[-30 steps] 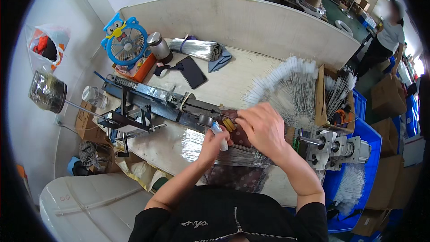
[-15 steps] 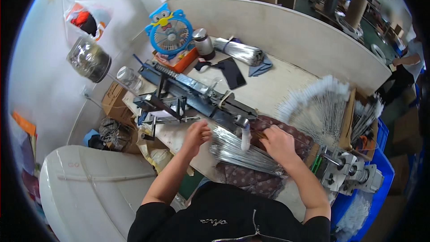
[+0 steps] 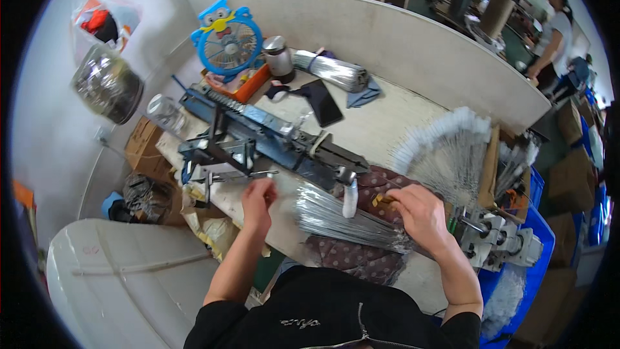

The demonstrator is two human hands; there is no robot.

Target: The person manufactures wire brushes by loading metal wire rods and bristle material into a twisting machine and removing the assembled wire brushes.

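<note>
My left hand [image 3: 259,205] is raised near the table's front edge, fingers curled together, just below a metal rod of the bench machine [image 3: 258,130]. Whatever it may pinch is too blurred to see. My right hand [image 3: 421,217] hovers above the right end of a bundle of silvery wires [image 3: 336,214], thumb and fingers pinched. A small yellow-brown patch shows at its fingertips, and I cannot make out what they hold. Between my hands the machine's white-wrapped handle [image 3: 350,199] hangs over the wires. A dotted brown cloth [image 3: 352,257] lies under them.
White-tipped wire brushes [image 3: 452,145] fan out at the right, beside a cardboard box [image 3: 490,167]. A metal clamping device [image 3: 494,236] stands near the blue bin [image 3: 539,245]. A blue fan [image 3: 229,44], jar [image 3: 279,59] and phone [image 3: 326,103] sit farther back. Another person [image 3: 554,35] stands beyond the partition.
My hands have moved apart: the left a little leftward, the right rightward, away from the white handle. The view has shifted, and more of the other person shows.
</note>
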